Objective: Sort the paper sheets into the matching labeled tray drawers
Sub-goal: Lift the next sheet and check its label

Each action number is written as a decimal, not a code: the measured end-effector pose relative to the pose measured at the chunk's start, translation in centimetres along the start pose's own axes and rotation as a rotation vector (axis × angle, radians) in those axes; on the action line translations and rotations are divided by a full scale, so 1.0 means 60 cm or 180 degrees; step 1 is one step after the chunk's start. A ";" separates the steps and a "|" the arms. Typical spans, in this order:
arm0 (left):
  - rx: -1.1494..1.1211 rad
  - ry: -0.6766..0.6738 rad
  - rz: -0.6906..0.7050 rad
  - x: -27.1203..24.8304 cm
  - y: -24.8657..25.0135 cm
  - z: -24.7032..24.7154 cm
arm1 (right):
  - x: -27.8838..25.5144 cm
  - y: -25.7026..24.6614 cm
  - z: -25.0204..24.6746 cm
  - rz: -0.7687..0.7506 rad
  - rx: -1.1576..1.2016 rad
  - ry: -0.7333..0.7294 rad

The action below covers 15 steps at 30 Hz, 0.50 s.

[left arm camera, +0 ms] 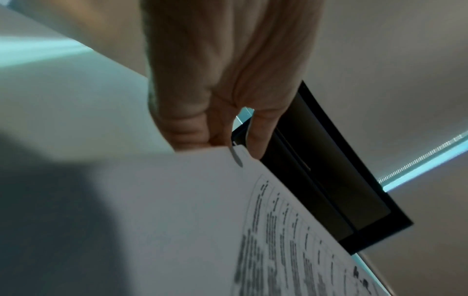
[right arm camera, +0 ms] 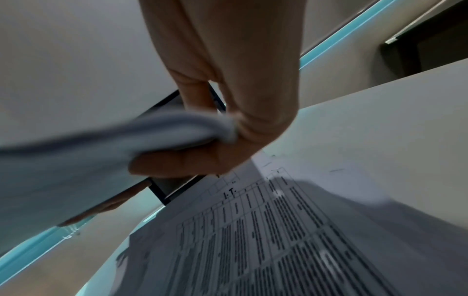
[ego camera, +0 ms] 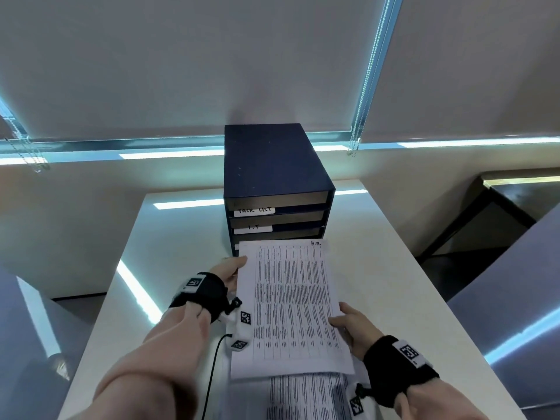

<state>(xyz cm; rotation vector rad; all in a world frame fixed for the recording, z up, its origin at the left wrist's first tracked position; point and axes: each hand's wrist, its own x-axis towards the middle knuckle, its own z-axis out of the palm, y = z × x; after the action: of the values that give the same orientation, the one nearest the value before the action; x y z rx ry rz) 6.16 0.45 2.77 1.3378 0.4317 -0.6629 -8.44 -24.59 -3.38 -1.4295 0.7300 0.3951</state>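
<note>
A printed table sheet (ego camera: 291,304) marked "H.R." at its top right corner is held in the air in front of the dark blue drawer unit (ego camera: 272,177). My left hand (ego camera: 233,272) pinches its upper left edge, and the left wrist view shows the fingers (left arm camera: 192,128) on that sheet (left arm camera: 177,200). My right hand (ego camera: 348,322) pinches the lower right edge, with the sheet (right arm camera: 101,148) bent between thumb and fingers. Two drawers carry white labels, "TASK LIST" (ego camera: 254,211) and "I.T" (ego camera: 253,228); the sheet hides the lower drawers. More printed sheets (ego camera: 306,395) lie on the table below; the top one (right arm camera: 278,240) reads "I.T.".
The white table (ego camera: 378,253) has bare surface on both sides of the drawer unit. A black cable (ego camera: 213,368) runs along its left part. Window blinds and a sill stand behind, and a dark table (ego camera: 515,195) stands at the right.
</note>
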 end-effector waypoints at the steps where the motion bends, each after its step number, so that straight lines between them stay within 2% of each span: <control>1: 0.0041 0.0014 -0.0006 0.000 -0.001 0.004 | 0.015 -0.010 -0.002 0.0007 0.0058 0.0059; 4: -0.0097 0.0036 -0.0133 0.006 -0.014 -0.002 | 0.049 -0.039 0.002 -0.0027 -0.0116 -0.0062; 7: -0.0151 -0.0027 -0.0255 0.014 -0.027 -0.017 | 0.065 -0.087 0.013 -0.0035 -0.0292 0.0063; 11: 0.0004 -0.0401 -0.0486 0.010 -0.045 -0.030 | 0.087 -0.169 0.035 -0.0144 -0.0053 0.0004; 13: 0.0180 -0.0429 -0.0436 0.020 -0.058 -0.031 | 0.118 -0.192 0.037 -0.0295 -0.0058 0.0105; 15: 0.0243 -0.0306 -0.0276 0.040 -0.068 -0.029 | 0.141 -0.204 0.034 -0.0247 0.0100 0.0054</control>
<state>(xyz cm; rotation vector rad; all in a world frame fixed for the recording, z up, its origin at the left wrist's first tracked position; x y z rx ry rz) 5.40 1.28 -2.13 1.3589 0.3916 -0.8194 6.14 -25.65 0.12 -1.4283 0.6895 0.3104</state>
